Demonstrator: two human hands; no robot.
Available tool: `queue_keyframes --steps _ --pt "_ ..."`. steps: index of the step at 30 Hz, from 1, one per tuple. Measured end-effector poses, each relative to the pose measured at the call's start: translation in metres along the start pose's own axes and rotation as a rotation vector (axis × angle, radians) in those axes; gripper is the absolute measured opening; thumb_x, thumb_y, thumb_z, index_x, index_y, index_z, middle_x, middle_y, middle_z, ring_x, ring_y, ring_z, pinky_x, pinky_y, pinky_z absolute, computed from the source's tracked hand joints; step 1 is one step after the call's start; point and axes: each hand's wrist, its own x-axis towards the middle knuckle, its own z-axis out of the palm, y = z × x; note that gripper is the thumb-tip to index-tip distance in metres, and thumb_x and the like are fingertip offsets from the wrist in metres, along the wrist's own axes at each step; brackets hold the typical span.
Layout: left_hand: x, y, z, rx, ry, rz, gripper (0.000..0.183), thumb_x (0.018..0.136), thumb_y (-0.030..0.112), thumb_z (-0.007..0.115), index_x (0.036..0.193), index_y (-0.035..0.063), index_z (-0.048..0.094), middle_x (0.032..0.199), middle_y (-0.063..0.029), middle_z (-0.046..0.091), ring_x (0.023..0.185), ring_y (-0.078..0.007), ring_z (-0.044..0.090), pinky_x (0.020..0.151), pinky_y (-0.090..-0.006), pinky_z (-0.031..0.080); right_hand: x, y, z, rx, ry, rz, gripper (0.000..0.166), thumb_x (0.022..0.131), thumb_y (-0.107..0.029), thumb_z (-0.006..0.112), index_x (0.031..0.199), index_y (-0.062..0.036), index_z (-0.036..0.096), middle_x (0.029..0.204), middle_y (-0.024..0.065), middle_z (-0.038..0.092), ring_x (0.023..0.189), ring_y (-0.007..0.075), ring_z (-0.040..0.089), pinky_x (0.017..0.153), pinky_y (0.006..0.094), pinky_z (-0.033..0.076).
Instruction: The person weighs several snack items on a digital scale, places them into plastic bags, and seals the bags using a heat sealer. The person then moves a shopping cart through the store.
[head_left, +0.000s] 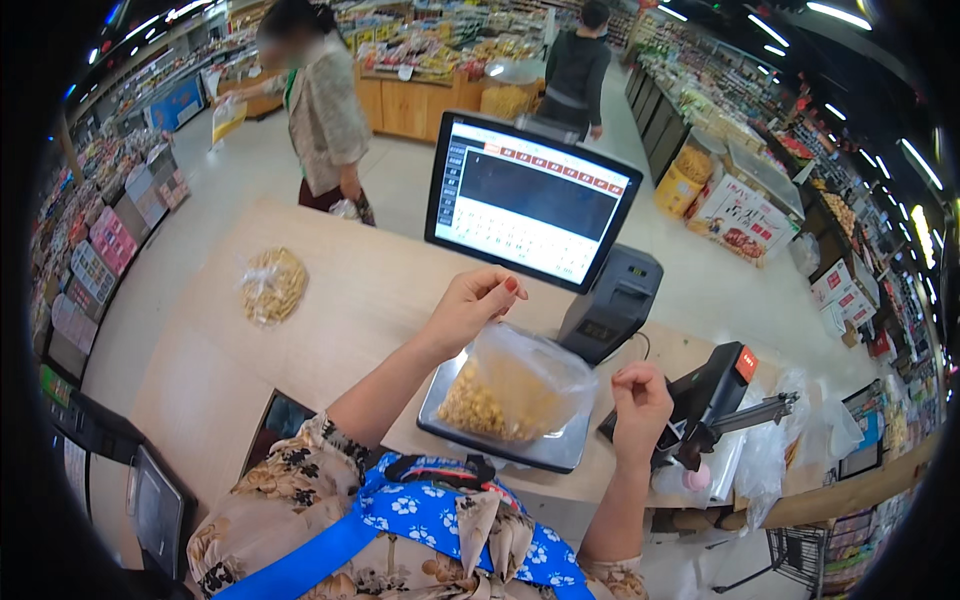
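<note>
A clear plastic bag of yellow, kernel-like snack food (480, 401) rests on the metal plate of a weighing scale (566, 450) in front of me. Its loose upper part leans to the right. My left hand (476, 304) is raised over the bag's far left corner, thumb and fingers pinched together. To the right of the bag, my right hand (643, 412) is held up with curled fingers. Whether either hand grips a bit of the thin film cannot be made out. Behind the scale stand a lit touchscreen monitor (529, 199) and a dark label printer (611, 300).
A tied bag of pale snacks (274, 289) lies on the wooden counter (337, 277). At right are a black device (712, 382), a metal arm (754, 412) and plastic bags (765, 465). A person carrying bags (326, 127) stands beyond the counter; another (577, 71) is farther back.
</note>
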Motion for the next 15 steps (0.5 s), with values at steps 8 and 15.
queue_keyframes --steps 8,15 --pt "-0.035 0.04 0.055 0.75 -0.455 0.31 0.03 0.075 0.017 0.071 0.103 0.0096 0.063 0.097 -0.0083 0.062 0.094 -0.0212 0.058 0.083 -0.0348 0.046 -0.042 0.03 -0.002 -0.295 -0.142 0.289 0.053 0.073 -0.007 0.071 0.12 -0.0046 0.047 0.109 0.0107 0.056 0.085 0.0166 0.055 0.072 0.0298 0.048" --pt "-0.059 -0.009 0.075 1.62 -0.343 0.575 0.074 0.071 0.02 0.071 0.136 0.0204 0.036 0.126 -0.0133 0.045 0.12 -0.0324 0.041 0.103 -0.0548 0.023 -0.033 0.035 0.013 -0.106 -0.225 0.327 0.015 0.079 -0.002 0.063 0.088 -0.0034 0.052 0.075 0.0008 0.055 0.062 0.0071 0.052 0.052 0.0216 0.043"
